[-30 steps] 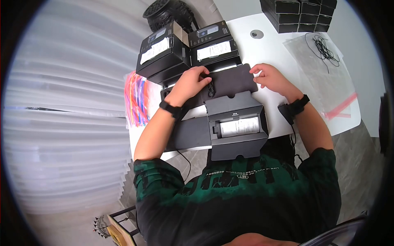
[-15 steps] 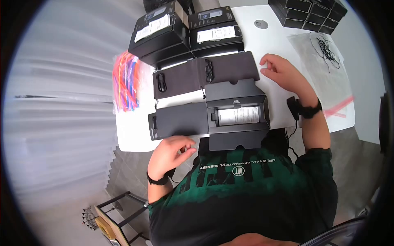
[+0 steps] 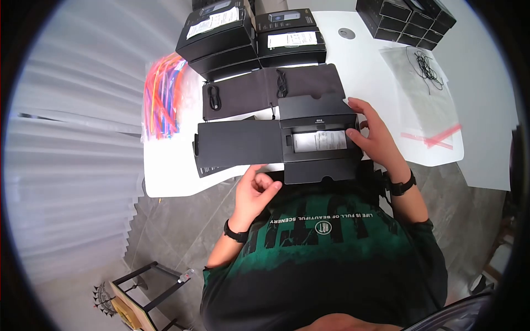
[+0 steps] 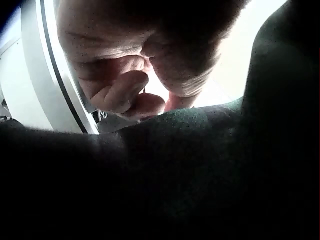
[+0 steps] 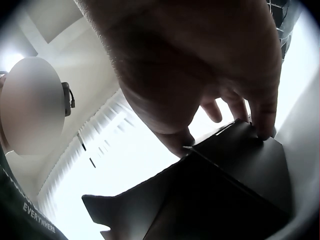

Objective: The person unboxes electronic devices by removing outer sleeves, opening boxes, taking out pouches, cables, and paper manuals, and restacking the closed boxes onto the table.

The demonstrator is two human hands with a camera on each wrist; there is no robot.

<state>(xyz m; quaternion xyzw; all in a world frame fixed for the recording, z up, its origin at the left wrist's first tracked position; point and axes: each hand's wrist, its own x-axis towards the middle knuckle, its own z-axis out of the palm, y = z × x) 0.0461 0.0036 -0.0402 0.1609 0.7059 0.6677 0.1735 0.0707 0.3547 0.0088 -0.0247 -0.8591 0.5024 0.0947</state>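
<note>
In the head view an open black box [image 3: 320, 172] with a white printed sheet [image 3: 319, 141] inside lies at the table's front edge. Its long flap [image 3: 240, 143] extends left over another dark flat piece [image 3: 212, 170]. My right hand [image 3: 376, 135] grips the box's right end, thumb on the rim and fingers at the back corner; the right wrist view shows thumb and fingers around the box end [image 5: 245, 160]. My left hand [image 3: 254, 197] is at the flap's front edge, fingers loosely bent, holding nothing visible. Behind lie dark pouches [image 3: 312, 83] with coiled black cables [image 3: 214, 98].
Stacked black boxes [image 3: 221, 41] with white labels stand at the back left, more boxes [image 3: 408, 22] at the back right. A bag of colourful strips [image 3: 163, 99] lies at left; a clear bag [image 3: 406, 83] with a tangled black cord [image 3: 425, 69] lies at right.
My left hand has left the pouch area, dropped toward my body, then moved up and right to the flap's front edge. My right hand has come down onto the box's end. The flap has shifted slightly.
</note>
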